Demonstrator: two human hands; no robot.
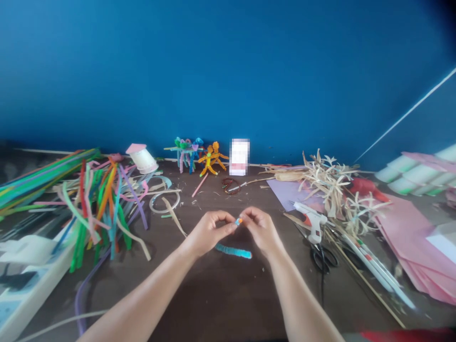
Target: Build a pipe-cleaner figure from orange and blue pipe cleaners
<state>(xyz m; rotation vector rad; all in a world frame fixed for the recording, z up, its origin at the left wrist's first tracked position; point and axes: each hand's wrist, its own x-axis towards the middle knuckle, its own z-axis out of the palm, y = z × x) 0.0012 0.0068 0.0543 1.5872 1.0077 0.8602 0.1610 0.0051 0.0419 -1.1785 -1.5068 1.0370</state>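
Note:
Above the middle of the dark table, my left hand (214,231) and my right hand (261,228) meet fingertip to fingertip. Both pinch a small blue-and-orange piece (238,221), which looks like a bit of pipe cleaner; most of it is hidden by the fingers. Just below the hands is a thick turquoise fuzzy pipe cleaner strip (234,251). Its left end passes behind my left hand, so I cannot tell whether it joins the held piece or lies on the table.
Colourful pipe cleaners (107,199) and a white power strip (42,289) crowd the left. Pipe cleaner figures (213,159) and a beaded bracelet (231,186) sit at the back. On the right are a glue gun (313,219), black-handled scissors (323,259), dried-leaf flowers (331,178) and pink sheets (409,237).

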